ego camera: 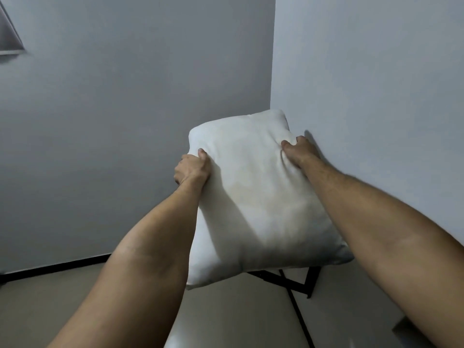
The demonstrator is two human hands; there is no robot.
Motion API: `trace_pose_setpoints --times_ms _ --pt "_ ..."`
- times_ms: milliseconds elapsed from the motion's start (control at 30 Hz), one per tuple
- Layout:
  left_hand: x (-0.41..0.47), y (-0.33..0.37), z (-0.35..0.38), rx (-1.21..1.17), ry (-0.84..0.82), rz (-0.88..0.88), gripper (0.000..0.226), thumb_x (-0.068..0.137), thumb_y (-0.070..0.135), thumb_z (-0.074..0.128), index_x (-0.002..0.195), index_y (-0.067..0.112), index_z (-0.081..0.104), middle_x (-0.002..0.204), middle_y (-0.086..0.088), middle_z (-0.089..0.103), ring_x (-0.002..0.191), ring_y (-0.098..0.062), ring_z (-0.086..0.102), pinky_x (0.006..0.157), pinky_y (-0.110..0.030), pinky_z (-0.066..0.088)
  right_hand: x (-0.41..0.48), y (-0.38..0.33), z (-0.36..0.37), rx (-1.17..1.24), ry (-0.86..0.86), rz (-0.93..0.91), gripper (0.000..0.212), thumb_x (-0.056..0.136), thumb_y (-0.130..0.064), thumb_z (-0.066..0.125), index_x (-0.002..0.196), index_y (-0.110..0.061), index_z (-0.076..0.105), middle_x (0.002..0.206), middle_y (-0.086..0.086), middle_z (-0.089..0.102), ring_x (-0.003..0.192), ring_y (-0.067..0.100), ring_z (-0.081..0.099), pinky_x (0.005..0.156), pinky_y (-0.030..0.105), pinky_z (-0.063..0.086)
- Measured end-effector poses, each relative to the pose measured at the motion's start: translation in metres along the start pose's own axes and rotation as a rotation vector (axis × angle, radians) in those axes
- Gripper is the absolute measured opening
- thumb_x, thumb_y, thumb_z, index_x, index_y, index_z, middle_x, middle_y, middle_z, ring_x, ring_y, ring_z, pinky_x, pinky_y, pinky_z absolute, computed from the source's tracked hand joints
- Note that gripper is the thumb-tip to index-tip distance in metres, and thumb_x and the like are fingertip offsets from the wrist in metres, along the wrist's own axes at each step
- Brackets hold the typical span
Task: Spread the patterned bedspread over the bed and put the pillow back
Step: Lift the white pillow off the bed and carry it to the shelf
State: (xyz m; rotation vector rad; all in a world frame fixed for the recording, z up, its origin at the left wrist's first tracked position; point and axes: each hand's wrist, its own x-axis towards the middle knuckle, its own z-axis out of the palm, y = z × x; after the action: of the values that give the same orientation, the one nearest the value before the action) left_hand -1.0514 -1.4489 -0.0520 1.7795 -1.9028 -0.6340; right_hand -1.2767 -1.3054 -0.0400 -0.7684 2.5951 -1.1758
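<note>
A plain white pillow (256,197) fills the middle of the view, held up in front of a wall corner. My left hand (192,169) grips its left edge, thumb on the front face and fingers hidden behind. My right hand (300,151) clutches its upper right edge close to the right wall, bunching the fabric. Both forearms reach forward from the bottom of the view. Neither the bed nor the patterned bedspread is in view.
Two pale walls meet in a corner (272,71) just behind the pillow. A black folding frame (296,282) stands on the light floor (75,297) under the pillow. A dark baseboard (50,268) runs along the left wall. A grey angled object (10,36) juts in at top left.
</note>
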Motion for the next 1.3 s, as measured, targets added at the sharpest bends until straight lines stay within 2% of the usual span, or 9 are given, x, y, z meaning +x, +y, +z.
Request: trace_pose_setpoints --times_ms 133,433,567,733,1033,1300 --pt "0.017 0.007 0.017 0.001 -0.002 -0.035 0.064 0.099 0.055 0.031 0.134 0.005 0.049 0.131 -0.015 0.058 0.123 -0.036 0.054 0.094 -0.044 0.044 0.031 -0.001 0.011 -0.005 -0.03 -0.024 0.067 0.091 -0.055 0.046 0.147 -0.019 0.041 0.146 0.009 0.049 0.13 0.032 0.051 0.101 0.04 0.043" --pt "0.079 0.02 0.069 0.024 -0.042 -0.059 0.064 0.098 0.055 0.032 0.134 0.004 0.049 0.131 -0.016 0.058 0.122 -0.037 0.054 0.094 -0.044 0.044 0.097 0.007 0.052 -0.004 -0.092 0.018 0.067 0.092 -0.051 0.048 0.15 -0.018 0.037 0.149 0.009 0.049 0.132 0.033 0.05 0.108 0.042 0.042" --pt "0.107 0.021 0.097 0.037 -0.099 -0.053 0.065 0.098 0.054 0.032 0.135 0.003 0.048 0.132 -0.017 0.058 0.124 -0.038 0.053 0.096 -0.045 0.043 0.121 0.016 0.075 -0.015 -0.104 0.069 0.068 0.096 -0.047 0.049 0.155 -0.02 0.03 0.154 0.009 0.044 0.137 0.033 0.045 0.113 0.043 0.038" --pt "0.143 0.024 0.125 0.029 -0.133 -0.041 0.065 0.098 0.055 0.032 0.134 0.003 0.049 0.13 -0.018 0.059 0.122 -0.038 0.054 0.094 -0.044 0.044 0.154 0.022 0.101 -0.026 -0.13 0.125 0.065 0.1 -0.045 0.046 0.156 -0.015 0.031 0.156 0.011 0.04 0.14 0.034 0.042 0.114 0.042 0.035" --pt "0.185 0.015 0.175 0.061 -0.226 -0.035 0.067 0.098 0.055 0.032 0.136 0.002 0.046 0.132 -0.02 0.058 0.122 -0.04 0.053 0.095 -0.045 0.044 0.186 0.045 0.138 -0.078 -0.13 0.179 0.066 0.099 -0.048 0.047 0.155 -0.016 0.033 0.157 0.012 0.039 0.141 0.034 0.039 0.115 0.042 0.032" --pt "0.199 -0.009 0.208 0.156 -0.361 -0.072 0.073 0.097 0.058 0.028 0.137 0.001 0.048 0.134 -0.019 0.058 0.122 -0.038 0.055 0.096 -0.043 0.046 0.195 0.068 0.164 -0.144 -0.219 0.207 0.064 0.097 -0.046 0.047 0.152 -0.013 0.038 0.152 0.013 0.045 0.137 0.035 0.044 0.112 0.043 0.037"
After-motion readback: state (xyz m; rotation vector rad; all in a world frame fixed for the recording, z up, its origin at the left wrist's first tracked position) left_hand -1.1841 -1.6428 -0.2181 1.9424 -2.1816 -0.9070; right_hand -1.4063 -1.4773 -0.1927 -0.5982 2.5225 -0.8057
